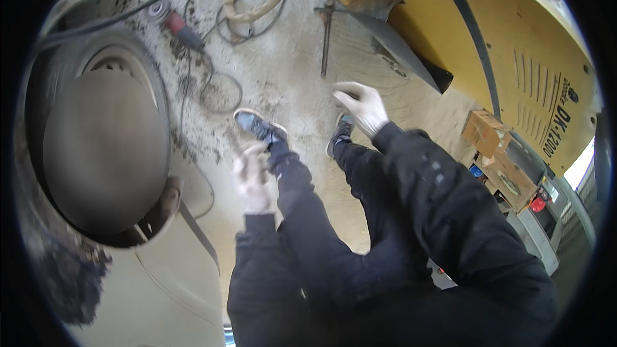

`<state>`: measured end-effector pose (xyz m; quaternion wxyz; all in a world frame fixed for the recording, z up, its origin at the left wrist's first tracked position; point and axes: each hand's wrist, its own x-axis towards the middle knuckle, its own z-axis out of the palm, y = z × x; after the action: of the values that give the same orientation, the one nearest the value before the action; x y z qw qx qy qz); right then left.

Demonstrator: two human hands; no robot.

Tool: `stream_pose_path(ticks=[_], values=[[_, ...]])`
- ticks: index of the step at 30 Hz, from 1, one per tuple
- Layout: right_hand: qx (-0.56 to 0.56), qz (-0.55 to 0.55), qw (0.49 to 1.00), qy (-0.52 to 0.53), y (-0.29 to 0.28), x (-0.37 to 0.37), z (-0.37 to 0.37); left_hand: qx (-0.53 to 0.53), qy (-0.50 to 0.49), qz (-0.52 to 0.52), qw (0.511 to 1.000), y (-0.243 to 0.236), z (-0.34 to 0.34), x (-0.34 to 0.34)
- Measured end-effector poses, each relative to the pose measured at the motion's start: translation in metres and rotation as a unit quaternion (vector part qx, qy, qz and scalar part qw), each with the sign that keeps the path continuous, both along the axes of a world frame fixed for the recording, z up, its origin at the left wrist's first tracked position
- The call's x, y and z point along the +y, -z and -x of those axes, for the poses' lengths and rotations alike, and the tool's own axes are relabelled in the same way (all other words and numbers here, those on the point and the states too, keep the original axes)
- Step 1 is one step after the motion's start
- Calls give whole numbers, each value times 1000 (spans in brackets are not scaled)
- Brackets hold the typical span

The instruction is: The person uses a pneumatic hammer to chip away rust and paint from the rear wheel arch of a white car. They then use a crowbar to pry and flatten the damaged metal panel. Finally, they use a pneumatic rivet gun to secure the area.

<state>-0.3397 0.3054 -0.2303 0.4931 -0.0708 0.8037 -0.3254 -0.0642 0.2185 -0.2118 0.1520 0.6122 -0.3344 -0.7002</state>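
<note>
My right hand (364, 108), in a pale work glove, hangs above the floor in front of my right shoe. Its fingers are bent a little, with a gap between them and the thumb, and nothing shows in it. Over my left leg is my left hand (253, 180), gloved alike and smeared by motion; its fingers look loosely apart and I see nothing held. A long metal bar tool with a crosswise head (326, 38) lies on the floor beyond the right hand, not touched. Left of it lies a red and black angle grinder (183, 31) with its cord.
At left, a vehicle wheel (157, 71) sits in its arch; a blurred oval hides its middle. A light body panel (167, 289) runs below it. A beige hose loop (229, 0) and cables cross the dirty floor. The yellow machine (443, 19) and cardboard boxes (508, 170) stand at right.
</note>
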Motion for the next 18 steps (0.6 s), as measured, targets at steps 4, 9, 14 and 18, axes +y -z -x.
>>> stream_pose_path(ticks=[4,9,14,18], values=[[158,-129,973,-109,149,-22,49,-137,46,85,986,26,-56,-31],[257,-193,941,-105,294,-64,106,-195,33,-18,980,51,-82,3],[318,-310,895,-41,395,-76,145,-236,68,-180,953,43,-59,41],[360,-243,899,-54,418,-68,147,-211,45,-238,947,34,-16,41]])
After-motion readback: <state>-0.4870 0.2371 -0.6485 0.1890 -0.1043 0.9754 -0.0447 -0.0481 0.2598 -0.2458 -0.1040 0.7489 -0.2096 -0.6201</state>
